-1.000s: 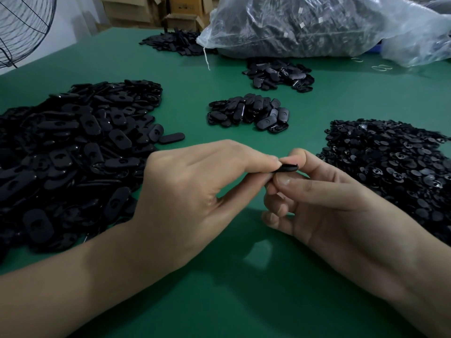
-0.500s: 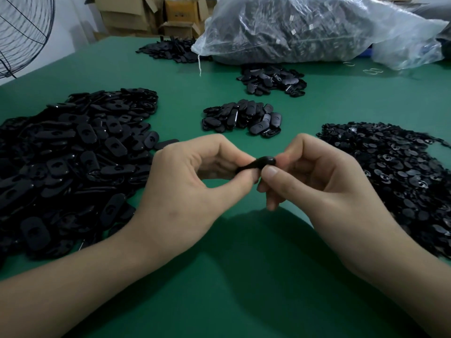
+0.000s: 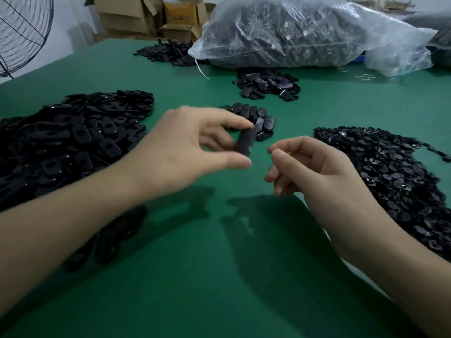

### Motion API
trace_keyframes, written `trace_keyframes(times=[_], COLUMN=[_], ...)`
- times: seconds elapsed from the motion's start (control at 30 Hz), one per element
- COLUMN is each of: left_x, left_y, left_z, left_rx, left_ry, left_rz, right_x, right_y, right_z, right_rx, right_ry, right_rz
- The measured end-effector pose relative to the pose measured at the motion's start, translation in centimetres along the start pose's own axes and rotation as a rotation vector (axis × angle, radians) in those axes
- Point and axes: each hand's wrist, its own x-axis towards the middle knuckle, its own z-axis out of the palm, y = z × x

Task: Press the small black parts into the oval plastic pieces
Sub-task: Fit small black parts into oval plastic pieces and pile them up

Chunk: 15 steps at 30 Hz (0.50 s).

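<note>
My left hand (image 3: 188, 147) holds one black oval plastic piece (image 3: 244, 142) upright between thumb and fingers, just in front of a small pile of oval pieces (image 3: 253, 117). My right hand (image 3: 307, 167) hovers apart to the right, fingers curled loosely and holding nothing that I can see. A big heap of oval pieces (image 3: 73, 137) lies on the left of the green table (image 3: 195, 276). A heap of small black parts (image 3: 390, 172) lies on the right.
Another small pile of black pieces (image 3: 267, 84) sits farther back, and one more (image 3: 168, 53) at the far edge. A large clear bag of black parts (image 3: 305, 32) lies across the back. Cardboard boxes (image 3: 151, 15) and a fan (image 3: 22, 32) stand behind the table.
My hands were pinched together on one oval piece. Now they have parted: the left carries the piece forward toward the small pile, and the right has let go.
</note>
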Motion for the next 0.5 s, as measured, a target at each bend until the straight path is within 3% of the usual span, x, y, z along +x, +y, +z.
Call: trace_keyframes(times=[0.13,0.3,0.5], left_x=[5.1,9.8,10.5], left_y=[-3.0,-6.4,-6.4], left_z=[-1.2,0.3,0.9], left_rx=[0.201,0.274,0.337], left_ry=[0.126,0.122,0.072], left_rz=[-0.126,-0.294,-0.287], right_x=[0.4,0.6,1.1], right_y=[0.4,0.6,0.4], right_z=[-0.6,-0.8,-1.9], right_rx=[-0.125,-0.190,-0.220], right_ry=[0.088,0.142,0.243], right_rz=[-0.041,-0.062,-0.054])
